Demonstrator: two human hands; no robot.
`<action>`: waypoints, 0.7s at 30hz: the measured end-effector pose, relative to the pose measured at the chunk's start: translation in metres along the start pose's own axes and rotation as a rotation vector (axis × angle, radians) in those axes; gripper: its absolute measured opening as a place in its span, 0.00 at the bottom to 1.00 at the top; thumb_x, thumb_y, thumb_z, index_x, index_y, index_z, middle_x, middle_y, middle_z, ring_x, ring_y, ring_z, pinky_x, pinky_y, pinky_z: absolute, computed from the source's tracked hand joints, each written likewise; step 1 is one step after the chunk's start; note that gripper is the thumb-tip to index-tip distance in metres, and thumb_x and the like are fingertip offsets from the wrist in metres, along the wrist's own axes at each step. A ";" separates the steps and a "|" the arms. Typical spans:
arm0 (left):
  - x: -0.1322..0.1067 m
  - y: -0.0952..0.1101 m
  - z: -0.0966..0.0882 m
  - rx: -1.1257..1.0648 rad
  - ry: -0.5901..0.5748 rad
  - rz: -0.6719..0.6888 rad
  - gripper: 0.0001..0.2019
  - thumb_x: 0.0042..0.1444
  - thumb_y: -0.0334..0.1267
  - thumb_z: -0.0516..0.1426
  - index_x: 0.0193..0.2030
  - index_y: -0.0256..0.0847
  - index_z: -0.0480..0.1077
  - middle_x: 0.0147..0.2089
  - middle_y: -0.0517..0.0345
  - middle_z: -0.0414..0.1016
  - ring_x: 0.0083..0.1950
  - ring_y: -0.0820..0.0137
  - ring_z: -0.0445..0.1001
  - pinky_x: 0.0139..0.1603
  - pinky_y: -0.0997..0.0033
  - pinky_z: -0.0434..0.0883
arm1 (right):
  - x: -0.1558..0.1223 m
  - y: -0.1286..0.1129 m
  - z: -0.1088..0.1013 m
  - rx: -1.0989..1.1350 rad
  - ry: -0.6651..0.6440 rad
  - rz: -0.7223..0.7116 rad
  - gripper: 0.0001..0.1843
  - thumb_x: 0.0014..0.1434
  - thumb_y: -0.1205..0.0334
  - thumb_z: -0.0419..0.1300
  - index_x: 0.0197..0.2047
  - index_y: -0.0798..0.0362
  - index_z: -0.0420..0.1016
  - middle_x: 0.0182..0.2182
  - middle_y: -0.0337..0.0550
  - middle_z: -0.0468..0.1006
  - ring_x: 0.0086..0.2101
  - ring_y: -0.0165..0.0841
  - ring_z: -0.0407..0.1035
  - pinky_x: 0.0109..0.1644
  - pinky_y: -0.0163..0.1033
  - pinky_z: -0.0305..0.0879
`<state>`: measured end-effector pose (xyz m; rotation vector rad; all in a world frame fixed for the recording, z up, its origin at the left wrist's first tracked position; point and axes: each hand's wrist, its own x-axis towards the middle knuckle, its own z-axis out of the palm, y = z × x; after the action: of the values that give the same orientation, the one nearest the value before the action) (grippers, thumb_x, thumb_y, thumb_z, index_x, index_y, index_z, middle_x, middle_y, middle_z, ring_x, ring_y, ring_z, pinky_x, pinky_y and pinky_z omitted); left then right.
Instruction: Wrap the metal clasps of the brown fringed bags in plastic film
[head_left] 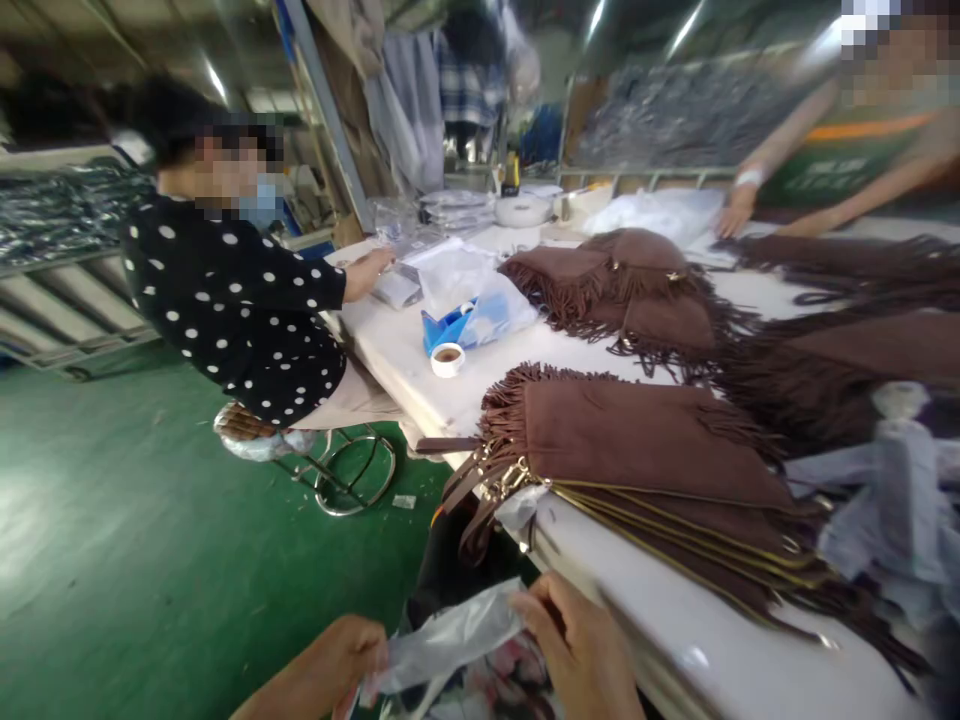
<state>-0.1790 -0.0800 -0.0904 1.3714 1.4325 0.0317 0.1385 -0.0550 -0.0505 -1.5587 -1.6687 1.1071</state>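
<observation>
A strip of thin, pale translucent plastic [454,635], perhaps a folded bag, is stretched between my hands above my lap. My left hand [345,650] is closed around its left end. At its right end my right hand [574,640] pinches the plastic between thumb and fingers. On the table just beyond lies a stack of brown fringed bags [637,440], with straps and metal clasps [506,480] hanging over the near edge. Neither hand touches the stack.
A white table [442,400] runs along my right, holding a blue tape dispenser [450,325], a tape roll [448,360] and more brown fringed bags [637,280]. One person [232,290] sits on a stool at the left; another person's hand [739,210] rests at the far right.
</observation>
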 end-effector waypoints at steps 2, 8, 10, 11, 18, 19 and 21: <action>0.003 0.007 -0.001 0.204 0.135 0.057 0.18 0.62 0.46 0.50 0.27 0.38 0.70 0.24 0.55 0.75 0.27 0.66 0.74 0.33 0.71 0.68 | 0.003 -0.002 0.008 0.021 -0.036 0.031 0.20 0.66 0.45 0.49 0.30 0.49 0.67 0.22 0.36 0.74 0.26 0.34 0.69 0.30 0.34 0.58; 0.017 0.087 0.000 -0.026 0.297 0.396 0.23 0.54 0.39 0.62 0.57 0.47 0.70 0.61 0.53 0.70 0.62 0.59 0.66 0.64 0.62 0.61 | 0.007 -0.013 0.017 -0.087 -0.049 -0.016 0.19 0.66 0.47 0.51 0.28 0.50 0.65 0.22 0.36 0.72 0.25 0.32 0.68 0.30 0.34 0.57; 0.024 0.110 0.006 -0.271 0.181 0.426 0.19 0.52 0.41 0.65 0.51 0.42 0.73 0.51 0.53 0.77 0.52 0.61 0.72 0.54 0.67 0.67 | 0.008 -0.016 0.019 -0.089 -0.055 -0.017 0.19 0.65 0.46 0.51 0.28 0.50 0.65 0.21 0.35 0.72 0.24 0.31 0.68 0.28 0.33 0.56; 0.027 0.118 0.010 -0.363 0.147 0.419 0.17 0.51 0.42 0.65 0.47 0.39 0.75 0.45 0.54 0.79 0.47 0.62 0.74 0.49 0.69 0.69 | 0.009 -0.017 0.021 -0.089 -0.046 -0.015 0.20 0.65 0.46 0.51 0.28 0.50 0.65 0.20 0.34 0.71 0.23 0.31 0.67 0.27 0.33 0.55; 0.041 0.100 0.025 -0.583 0.210 0.340 0.16 0.51 0.46 0.65 0.27 0.34 0.71 0.24 0.62 0.68 0.28 0.74 0.62 0.29 0.75 0.58 | 0.020 -0.014 0.032 -0.031 0.000 0.068 0.22 0.63 0.42 0.52 0.26 0.49 0.65 0.20 0.35 0.73 0.23 0.32 0.68 0.27 0.33 0.57; 0.042 0.096 0.022 -0.569 0.209 0.335 0.16 0.53 0.47 0.64 0.27 0.34 0.71 0.23 0.63 0.67 0.27 0.74 0.61 0.28 0.75 0.57 | 0.021 -0.013 0.034 -0.004 0.008 0.067 0.22 0.63 0.42 0.52 0.27 0.49 0.66 0.20 0.35 0.73 0.23 0.32 0.68 0.28 0.33 0.58; 0.044 0.092 0.012 -0.526 0.220 0.337 0.17 0.57 0.48 0.61 0.28 0.35 0.73 0.25 0.61 0.69 0.28 0.73 0.63 0.28 0.75 0.59 | 0.025 -0.010 0.038 0.057 0.038 0.053 0.21 0.64 0.42 0.50 0.31 0.49 0.70 0.20 0.36 0.74 0.23 0.33 0.70 0.28 0.34 0.61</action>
<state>-0.0965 -0.0255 -0.0640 1.1697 1.2322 0.7460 0.0975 -0.0365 -0.0631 -1.5857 -1.5655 1.1347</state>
